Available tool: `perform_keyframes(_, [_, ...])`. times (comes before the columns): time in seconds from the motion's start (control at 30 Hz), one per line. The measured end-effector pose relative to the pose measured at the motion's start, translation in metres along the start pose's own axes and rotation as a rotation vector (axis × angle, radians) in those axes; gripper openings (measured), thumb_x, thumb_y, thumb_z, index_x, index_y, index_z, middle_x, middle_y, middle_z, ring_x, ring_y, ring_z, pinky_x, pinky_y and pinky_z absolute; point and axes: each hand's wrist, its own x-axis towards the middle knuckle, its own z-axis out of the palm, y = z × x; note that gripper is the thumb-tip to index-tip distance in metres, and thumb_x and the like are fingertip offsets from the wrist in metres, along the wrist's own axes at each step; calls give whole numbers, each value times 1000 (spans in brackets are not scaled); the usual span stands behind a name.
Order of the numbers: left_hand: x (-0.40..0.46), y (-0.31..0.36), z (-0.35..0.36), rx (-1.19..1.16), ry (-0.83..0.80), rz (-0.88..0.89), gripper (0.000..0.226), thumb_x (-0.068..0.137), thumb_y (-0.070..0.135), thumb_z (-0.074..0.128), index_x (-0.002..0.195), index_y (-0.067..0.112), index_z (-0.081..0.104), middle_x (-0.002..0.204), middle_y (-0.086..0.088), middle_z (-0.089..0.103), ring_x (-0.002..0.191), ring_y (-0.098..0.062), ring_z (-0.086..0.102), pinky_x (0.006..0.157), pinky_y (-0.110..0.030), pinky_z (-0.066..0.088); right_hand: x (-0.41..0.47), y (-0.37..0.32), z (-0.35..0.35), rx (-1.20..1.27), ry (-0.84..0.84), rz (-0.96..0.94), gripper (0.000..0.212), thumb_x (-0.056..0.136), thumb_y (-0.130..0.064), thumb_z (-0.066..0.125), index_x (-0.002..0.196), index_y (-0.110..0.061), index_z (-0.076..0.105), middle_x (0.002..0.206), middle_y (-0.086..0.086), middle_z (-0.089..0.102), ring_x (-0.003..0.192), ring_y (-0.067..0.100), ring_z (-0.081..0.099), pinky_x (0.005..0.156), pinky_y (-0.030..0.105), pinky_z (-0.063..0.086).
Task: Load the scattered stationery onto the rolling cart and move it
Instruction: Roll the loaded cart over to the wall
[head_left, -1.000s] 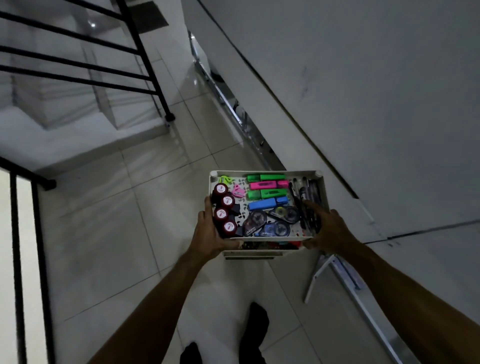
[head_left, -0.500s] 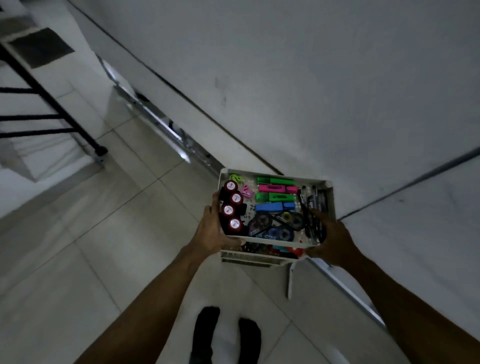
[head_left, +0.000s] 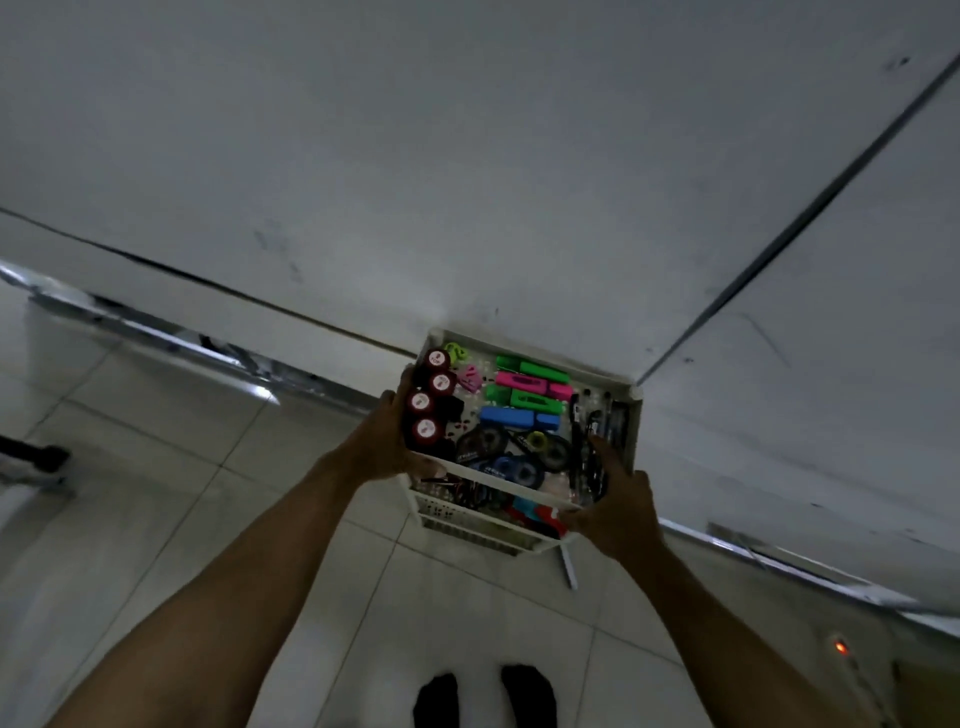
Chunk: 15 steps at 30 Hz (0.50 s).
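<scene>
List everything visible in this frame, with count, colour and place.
cart: one, white, tiered, against the wall
round stamps: four, dark red, top tray's left edge
highlighters: four; two green, one pink, one blue; tray middle
correction tapes: several, dark, tray front
pens: several, dark, tray right
lower tray items: unclear, red and blue
floor: pale tiles
left hand: grips cart's left side
right hand: grips right front corner

Wall, floor, small stuff around us

We see a grey wall (head_left: 467, 156) with a dark seam, pale floor tiles (head_left: 156, 467) below, a metal strip (head_left: 208, 348) along the wall's base, our two black-socked feet (head_left: 485, 699) at the bottom edge, and a small orange light (head_left: 840, 647) bottom right.
</scene>
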Motion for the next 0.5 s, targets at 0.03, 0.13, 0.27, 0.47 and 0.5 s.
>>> perform_keyframes(0.03, [4, 0, -5, 23, -26, -21, 146, 37, 47, 93, 151, 35, 3, 142, 0, 43, 130, -16, 40, 105, -37, 41, -4, -2, 6, 22, 22, 7, 118, 58, -36, 93, 152, -37, 21, 123, 18, 44, 109, 32, 50, 85, 34, 47])
perform_keyframes(0.13, [19, -8, -13, 68, -77, -24, 148, 33, 55, 89, 151, 33, 3, 139, -4, 41, 128, -19, 37, 104, -38, 37, -11, -6, 20, 66, 87, 27, 116, 61, -32, 92, 152, -37, 22, 124, 19, 43, 97, 26, 51, 82, 29, 46])
perform_keyframes(0.27, [21, -11, -15, 58, -65, -12, 151, 38, 40, 96, 153, 24, 0, 134, 0, 41, 119, -10, 38, 99, -31, 37, -8, -11, 19, 71, 89, 41, 114, 63, -30, 91, 153, -35, 21, 126, 17, 40, 77, 8, 38, 75, 25, 41])
perform_keyframes(0.47, [23, -25, -13, 53, -3, 5, 144, 33, 48, 95, 148, 40, 10, 132, 11, 53, 123, -20, 50, 94, -54, 49, 6, -7, 20, -23, 51, 18, 117, 61, -36, 91, 152, -35, 19, 123, 15, 42, 90, 12, 40, 65, 16, 38])
perform_keyframes(0.5, [22, -26, -12, 47, 1, 11, 143, 32, 47, 95, 146, 43, 11, 132, 12, 53, 123, -21, 50, 94, -54, 49, 6, -6, 20, -14, 52, 23, 116, 61, -35, 91, 151, -37, 19, 122, 14, 42, 92, 13, 40, 66, 17, 39])
